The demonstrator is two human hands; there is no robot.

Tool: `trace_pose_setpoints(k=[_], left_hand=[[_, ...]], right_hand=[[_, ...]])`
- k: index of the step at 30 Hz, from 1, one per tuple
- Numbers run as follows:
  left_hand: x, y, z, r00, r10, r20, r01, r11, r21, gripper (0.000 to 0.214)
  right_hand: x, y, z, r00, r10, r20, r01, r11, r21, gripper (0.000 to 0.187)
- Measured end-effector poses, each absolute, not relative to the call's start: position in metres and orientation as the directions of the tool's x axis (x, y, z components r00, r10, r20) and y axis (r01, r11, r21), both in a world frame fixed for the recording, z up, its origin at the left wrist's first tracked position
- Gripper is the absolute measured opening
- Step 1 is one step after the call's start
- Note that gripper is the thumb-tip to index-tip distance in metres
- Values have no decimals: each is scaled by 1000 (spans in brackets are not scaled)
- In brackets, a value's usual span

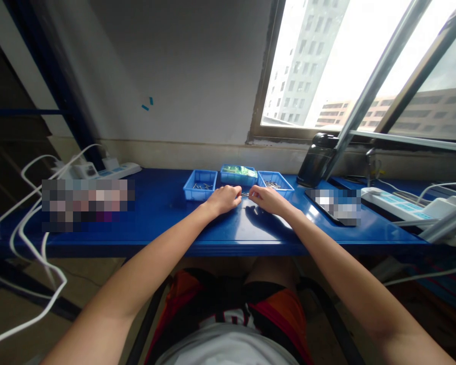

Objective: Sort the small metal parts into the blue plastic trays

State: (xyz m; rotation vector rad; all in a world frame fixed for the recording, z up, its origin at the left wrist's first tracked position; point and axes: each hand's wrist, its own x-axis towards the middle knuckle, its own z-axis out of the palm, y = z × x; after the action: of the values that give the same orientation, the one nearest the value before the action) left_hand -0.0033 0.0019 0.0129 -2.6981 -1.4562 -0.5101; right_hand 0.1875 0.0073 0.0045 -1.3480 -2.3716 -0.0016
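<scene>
My left hand (227, 199) and my right hand (269, 198) face each other just above the blue table, fingers closed in a pinch. Between the fingertips shows a thin, shiny metal piece (245, 194), much like a screw, with both hands at its ends; its detail is too small to make out. Behind my left hand stands a blue bin (189, 193) with several long metal screws (202, 186). A second blue bin (290, 191), behind my right hand, holds many small metal parts (272, 185). The middle blue bin (228, 178) contains a green shiny packet (240, 171).
A dark bottle (314, 159) stands at the back right, near a phone-like flat object (332, 208) with a blurred screen. Power strips (397, 203) and white cables (26, 238) lie at both sides. The table's front edge (247, 248) runs below my forearms.
</scene>
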Motion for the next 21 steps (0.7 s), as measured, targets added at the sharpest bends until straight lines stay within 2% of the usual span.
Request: trace_pose_setpoints(k=[7, 21], left_hand=[[-4, 3, 13, 512, 812, 279, 823, -557, 112, 17], [-3, 3, 11, 488, 835, 255, 843, -527, 109, 25]], right_hand=[[188, 8, 4, -464, 820, 336, 817, 542, -196, 12], [189, 9, 2, -468, 831, 300, 828, 531, -178, 19]])
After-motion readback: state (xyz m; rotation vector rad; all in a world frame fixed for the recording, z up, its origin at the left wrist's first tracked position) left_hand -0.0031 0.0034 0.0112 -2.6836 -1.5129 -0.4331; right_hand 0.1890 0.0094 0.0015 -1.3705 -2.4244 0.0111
